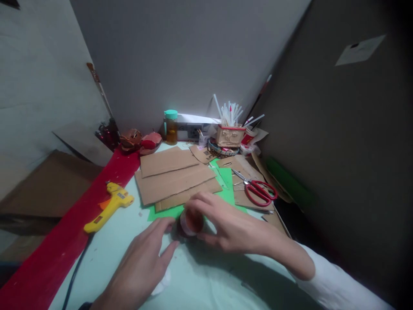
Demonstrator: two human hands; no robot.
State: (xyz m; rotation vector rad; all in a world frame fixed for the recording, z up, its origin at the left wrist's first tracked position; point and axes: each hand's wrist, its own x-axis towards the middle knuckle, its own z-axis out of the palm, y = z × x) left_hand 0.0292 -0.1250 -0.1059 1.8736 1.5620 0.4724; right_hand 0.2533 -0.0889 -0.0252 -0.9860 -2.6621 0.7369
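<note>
In front of me, near the middle of the table, is a small round tub (pixel 192 223) with a pale side and a reddish-brown middle. It is a little blurred, so I cannot tell its exact kind. My right hand (pixel 219 219) curves over it, fingers at its far rim and thumb at the near side. On its left, my left hand (pixel 151 247) has thumb and fingers apart, with nothing between them. Just beyond the tub lie cut cardboard pieces (pixel 176 183) on green paper (pixel 227 181). Something white lies partly hidden under my left hand.
A yellow glue gun (pixel 111 206) lies left, its dark cord trailing forward. Red-handled scissors (pixel 258 191) rest on cardboard at right. Along the back stand a bottle with a turquoise lid (pixel 171 127) and a decorated box (pixel 229 135) of white sticks. Walls rise behind and to the right.
</note>
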